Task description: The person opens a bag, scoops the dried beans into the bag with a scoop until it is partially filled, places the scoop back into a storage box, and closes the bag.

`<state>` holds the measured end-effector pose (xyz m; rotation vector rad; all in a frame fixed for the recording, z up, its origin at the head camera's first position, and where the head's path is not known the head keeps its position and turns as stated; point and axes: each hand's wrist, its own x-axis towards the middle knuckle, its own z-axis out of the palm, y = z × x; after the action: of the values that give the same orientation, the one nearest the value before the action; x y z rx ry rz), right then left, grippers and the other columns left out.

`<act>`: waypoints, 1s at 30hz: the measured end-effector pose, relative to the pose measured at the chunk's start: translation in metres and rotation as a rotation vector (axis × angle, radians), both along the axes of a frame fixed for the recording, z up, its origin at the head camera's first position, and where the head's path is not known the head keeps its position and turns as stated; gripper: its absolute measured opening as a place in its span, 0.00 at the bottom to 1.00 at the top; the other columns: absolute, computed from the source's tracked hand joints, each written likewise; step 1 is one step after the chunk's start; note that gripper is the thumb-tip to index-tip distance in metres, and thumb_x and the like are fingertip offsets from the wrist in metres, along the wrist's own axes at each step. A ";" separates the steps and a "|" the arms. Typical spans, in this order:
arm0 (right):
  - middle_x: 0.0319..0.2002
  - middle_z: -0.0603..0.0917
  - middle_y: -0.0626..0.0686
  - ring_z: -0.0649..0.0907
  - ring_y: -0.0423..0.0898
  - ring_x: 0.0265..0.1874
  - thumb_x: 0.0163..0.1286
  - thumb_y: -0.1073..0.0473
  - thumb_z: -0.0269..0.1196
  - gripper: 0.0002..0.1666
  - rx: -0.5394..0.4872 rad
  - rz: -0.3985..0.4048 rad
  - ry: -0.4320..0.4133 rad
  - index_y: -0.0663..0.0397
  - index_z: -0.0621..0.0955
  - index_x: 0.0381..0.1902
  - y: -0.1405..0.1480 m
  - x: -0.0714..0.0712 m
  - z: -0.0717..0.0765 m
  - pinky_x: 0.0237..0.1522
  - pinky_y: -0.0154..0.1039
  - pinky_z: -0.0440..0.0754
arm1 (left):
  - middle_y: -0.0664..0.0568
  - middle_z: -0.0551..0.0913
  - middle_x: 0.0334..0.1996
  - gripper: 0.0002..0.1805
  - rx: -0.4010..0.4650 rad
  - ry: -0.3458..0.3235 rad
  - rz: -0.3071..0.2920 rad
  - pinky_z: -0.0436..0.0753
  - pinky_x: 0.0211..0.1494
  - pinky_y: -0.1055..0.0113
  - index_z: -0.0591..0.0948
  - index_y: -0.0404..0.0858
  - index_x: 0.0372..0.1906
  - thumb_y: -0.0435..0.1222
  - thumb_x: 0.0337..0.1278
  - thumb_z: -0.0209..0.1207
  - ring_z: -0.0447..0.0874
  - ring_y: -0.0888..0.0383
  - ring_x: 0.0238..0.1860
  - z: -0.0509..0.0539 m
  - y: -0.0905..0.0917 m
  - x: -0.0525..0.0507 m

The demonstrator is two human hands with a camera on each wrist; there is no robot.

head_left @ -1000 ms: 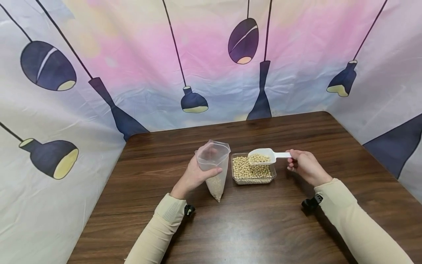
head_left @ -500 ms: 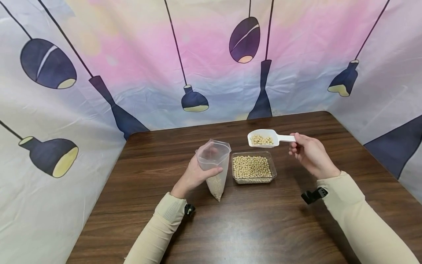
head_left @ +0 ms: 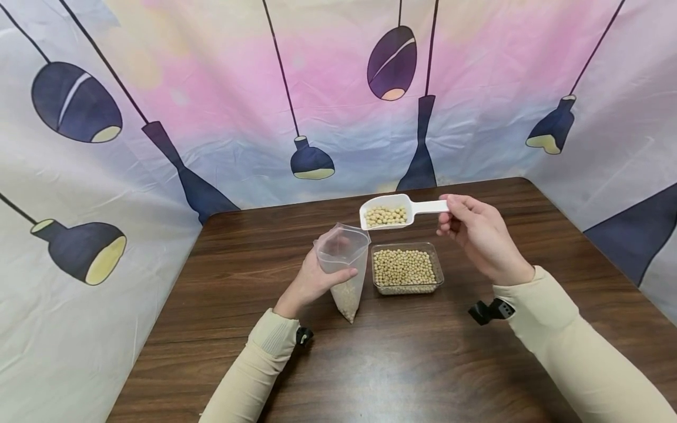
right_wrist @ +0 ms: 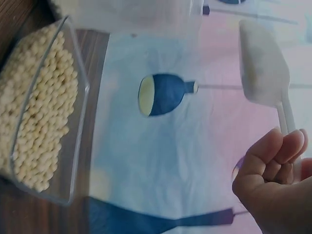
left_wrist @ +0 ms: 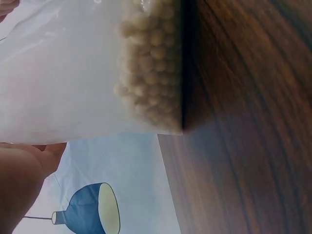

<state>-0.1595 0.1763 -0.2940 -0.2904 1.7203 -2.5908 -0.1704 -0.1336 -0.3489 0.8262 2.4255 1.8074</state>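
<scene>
In the head view, my left hand point(head_left: 312, 282) grips a translucent plastic bag point(head_left: 346, 270) upright with its mouth open; pale beans point(left_wrist: 151, 63) fill its bottom in the left wrist view. My right hand point(head_left: 483, 238) pinches the handle of a white scoop point(head_left: 429, 207) that carries a heap of beans point(head_left: 386, 217). The scoop is up and to the right of the bag's mouth, not over it. A clear rectangular box point(right_wrist: 80, 141) of beans stands just right of the bag, below the scoop.
The dark wooden table point(head_left: 412, 364) lies under everything. A cloth backdrop point(head_left: 222, 100) printed with hanging lamps rises behind the table and along both sides. Each wrist carries a black strap device, the right one point(head_left: 491, 311) near the sleeve's end.
My right hand has lifted the loaded scoop out of the box of beans, then moved it left toward the bag. My left hand and the bag have stayed in place.
</scene>
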 end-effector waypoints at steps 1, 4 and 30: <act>0.28 0.79 0.50 0.78 0.42 0.27 0.74 0.55 0.57 0.21 0.012 -0.005 0.021 0.68 0.71 0.53 -0.004 0.002 0.002 0.36 0.33 0.80 | 0.34 0.72 0.59 0.45 0.000 0.000 0.002 0.75 0.57 0.51 0.60 0.32 0.72 0.26 0.48 0.68 0.73 0.38 0.57 0.000 0.000 0.000; 0.28 0.81 0.50 0.79 0.41 0.27 0.73 0.55 0.58 0.19 0.052 -0.029 0.078 0.67 0.73 0.51 -0.015 0.006 0.005 0.36 0.33 0.81 | 0.35 0.73 0.59 0.44 0.002 -0.002 0.007 0.75 0.57 0.52 0.61 0.32 0.72 0.26 0.48 0.69 0.73 0.40 0.58 0.000 0.000 0.001; 0.26 0.83 0.52 0.84 0.44 0.29 0.73 0.60 0.58 0.14 0.375 -0.319 0.405 0.66 0.78 0.49 -0.038 0.021 0.014 0.37 0.33 0.82 | 0.42 0.60 0.71 0.43 0.003 -0.053 0.025 0.71 0.62 0.52 0.62 0.34 0.72 0.28 0.49 0.69 0.65 0.47 0.66 0.001 0.001 0.003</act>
<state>-0.1389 0.1384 -0.2803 -0.6048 2.5321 -2.4477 -0.1674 -0.1322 -0.3481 0.7414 2.4127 1.8169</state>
